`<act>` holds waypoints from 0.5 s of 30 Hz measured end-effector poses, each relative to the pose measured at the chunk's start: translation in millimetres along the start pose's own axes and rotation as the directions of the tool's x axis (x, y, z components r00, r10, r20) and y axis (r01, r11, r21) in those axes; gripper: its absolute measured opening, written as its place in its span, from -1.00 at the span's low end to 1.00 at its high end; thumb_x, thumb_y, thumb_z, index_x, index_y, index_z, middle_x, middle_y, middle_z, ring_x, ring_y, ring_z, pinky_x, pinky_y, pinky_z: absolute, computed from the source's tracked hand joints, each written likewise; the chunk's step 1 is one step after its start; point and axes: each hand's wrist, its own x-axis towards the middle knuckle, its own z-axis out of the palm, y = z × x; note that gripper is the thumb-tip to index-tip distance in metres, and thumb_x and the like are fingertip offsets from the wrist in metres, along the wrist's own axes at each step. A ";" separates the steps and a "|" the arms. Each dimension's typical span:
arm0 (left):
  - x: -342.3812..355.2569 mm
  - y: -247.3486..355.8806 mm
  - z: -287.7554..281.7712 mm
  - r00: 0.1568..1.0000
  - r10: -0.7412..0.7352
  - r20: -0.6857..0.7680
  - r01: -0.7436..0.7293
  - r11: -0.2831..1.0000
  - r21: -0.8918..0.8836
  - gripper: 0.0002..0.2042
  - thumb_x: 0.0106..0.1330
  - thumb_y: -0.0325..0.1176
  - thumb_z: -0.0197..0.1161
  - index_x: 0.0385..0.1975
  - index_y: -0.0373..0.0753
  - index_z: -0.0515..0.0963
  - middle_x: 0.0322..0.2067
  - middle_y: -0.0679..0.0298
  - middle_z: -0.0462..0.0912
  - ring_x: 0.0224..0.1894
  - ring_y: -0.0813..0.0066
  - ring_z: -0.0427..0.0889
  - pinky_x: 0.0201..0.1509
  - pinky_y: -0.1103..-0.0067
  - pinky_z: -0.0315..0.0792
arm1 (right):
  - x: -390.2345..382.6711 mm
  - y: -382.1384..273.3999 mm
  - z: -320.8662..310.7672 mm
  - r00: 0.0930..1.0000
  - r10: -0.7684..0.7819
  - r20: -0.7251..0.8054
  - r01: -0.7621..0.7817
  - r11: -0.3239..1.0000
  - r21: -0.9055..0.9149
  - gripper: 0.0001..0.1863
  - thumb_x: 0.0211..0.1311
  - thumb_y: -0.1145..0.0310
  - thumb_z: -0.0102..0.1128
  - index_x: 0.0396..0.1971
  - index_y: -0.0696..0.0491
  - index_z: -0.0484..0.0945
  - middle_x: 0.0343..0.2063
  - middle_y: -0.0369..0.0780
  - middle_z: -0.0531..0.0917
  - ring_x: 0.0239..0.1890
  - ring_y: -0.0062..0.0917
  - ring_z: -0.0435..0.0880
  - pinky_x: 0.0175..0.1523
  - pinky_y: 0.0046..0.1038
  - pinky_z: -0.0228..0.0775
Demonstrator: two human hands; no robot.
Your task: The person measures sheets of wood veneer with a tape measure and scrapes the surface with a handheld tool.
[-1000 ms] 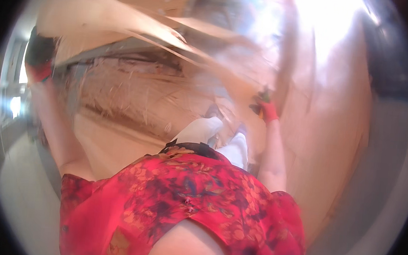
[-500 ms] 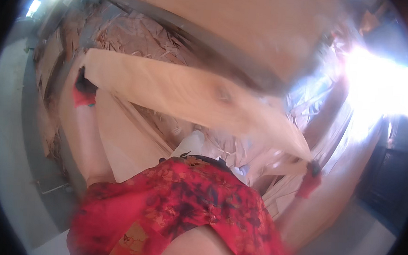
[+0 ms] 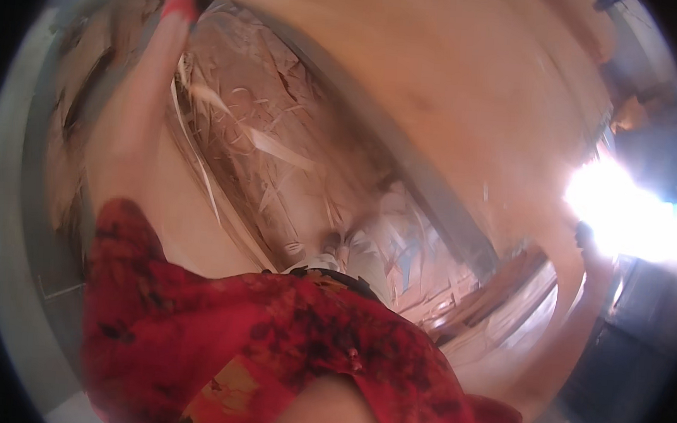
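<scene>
My left hand (image 3: 184, 2), in a red glove with dark fingers, reaches far forward to the left end of a large pale wood veneer sheet (image 3: 440, 78). Its fingers are dark and smeared against that end. On the right, my right hand (image 3: 591, 244) is at the sheet's right end, next to a bright glare. Blur hides whether either hand grips the edge. The sheet lies over a raised stack, whose side (image 3: 359, 135) runs diagonally across the view.
Torn veneer scraps (image 3: 259, 121) cover the floor between the stack and me. Another pale wood sheet (image 3: 191, 218) lies at my left. Broken wood strips (image 3: 496, 291) are at the lower right, near a dark blue box-like thing (image 3: 623, 368).
Both hands have moved forward and apart. The narrow-looking veneer sheet held across in front of me has gone forward to the stack and no longer hides the scraps.
</scene>
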 end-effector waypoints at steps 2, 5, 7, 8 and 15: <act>82.0 -98.2 -36.3 0.900 -0.359 0.248 0.431 0.643 -0.633 -0.58 0.32 -0.15 0.24 0.16 -0.07 0.51 -0.06 0.29 0.72 -0.14 0.31 0.72 -0.05 0.34 0.58 | 92.4 7.5 38.7 0.956 -0.206 -0.206 0.253 0.940 0.231 -0.80 0.35 0.31 0.16 -0.13 0.03 0.65 -0.49 -0.36 0.66 -0.48 -0.65 0.57 -0.39 -0.53 0.43; 144.1 -6.7 -27.5 0.876 -0.427 0.224 0.213 -0.075 -0.974 -0.55 0.29 -0.22 0.27 0.20 -0.06 0.47 -0.06 0.26 0.71 -0.15 0.32 0.71 -0.11 0.36 0.58 | 106.5 -0.6 -25.8 0.913 -0.350 -0.209 0.205 0.837 -0.507 -0.74 0.38 0.27 0.15 -0.02 -0.02 0.65 -0.30 -0.23 0.74 -0.28 -0.50 0.71 -0.22 -0.48 0.52; 149.0 -14.4 -43.9 0.866 -0.460 0.199 0.202 -0.043 -0.978 -0.52 0.27 -0.27 0.29 0.22 -0.06 0.44 -0.06 0.25 0.70 -0.15 0.32 0.70 -0.15 0.37 0.58 | 79.0 -105.2 -18.1 0.924 -0.153 -0.350 0.042 0.951 -0.306 -0.78 0.36 0.25 0.20 -0.08 -0.04 0.68 -0.21 -0.17 0.74 -0.17 -0.38 0.74 -0.12 -0.38 0.56; 150.6 -16.7 -40.0 0.860 -0.470 0.198 0.195 -0.055 -0.979 -0.50 0.26 -0.30 0.30 0.23 -0.05 0.42 -0.06 0.24 0.69 -0.15 0.33 0.70 -0.18 0.37 0.59 | 63.2 -103.3 -16.2 0.822 -0.358 -0.442 0.194 0.907 -0.374 -0.77 0.33 0.27 0.24 -0.08 -0.03 0.70 -0.22 -0.21 0.75 -0.19 -0.38 0.74 -0.07 -0.35 0.56; 152.3 7.5 137.7 0.777 -0.491 0.394 0.428 -0.048 -0.902 -0.36 0.20 -0.47 0.36 0.31 -0.03 0.31 -0.06 0.19 0.65 -0.16 0.34 0.68 -0.32 0.40 0.59 | 46.1 -140.0 158.4 0.968 -0.243 -0.060 0.191 0.871 -0.452 -0.66 -0.08 0.44 0.42 -0.23 -0.06 0.57 -0.35 -0.24 0.67 -0.22 -0.27 0.68 -0.12 -0.23 0.53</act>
